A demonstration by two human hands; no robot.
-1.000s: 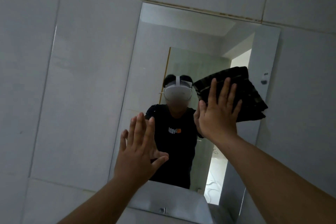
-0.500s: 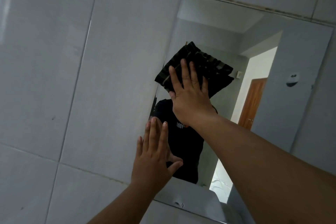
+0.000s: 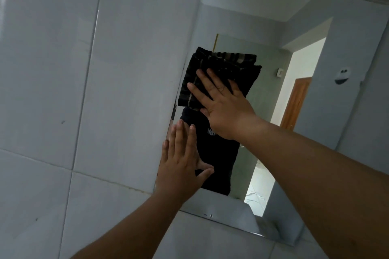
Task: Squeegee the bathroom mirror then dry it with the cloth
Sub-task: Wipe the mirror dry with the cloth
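The only print (white marks on the reflected black shirt) is too blurred to read.

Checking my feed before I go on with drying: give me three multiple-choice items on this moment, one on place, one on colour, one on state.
1. Where on the mirror is the cloth pressed?
A. near its left edge
B. at its right edge
C. along its bottom edge

2. What colour is the cloth?
A. white
B. dark, nearly black, with paler stripes
C. bright yellow

3. How is the left hand set?
A. clenched round a squeegee
B. hanging out of view
C. open and flat near the mirror's lower left

Answers:
1. A, the cloth sits just inside the left edge.
2. B, it reads black with faint stripes.
3. C, its fingers are spread and hold nothing, while the right hand presses the cloth.
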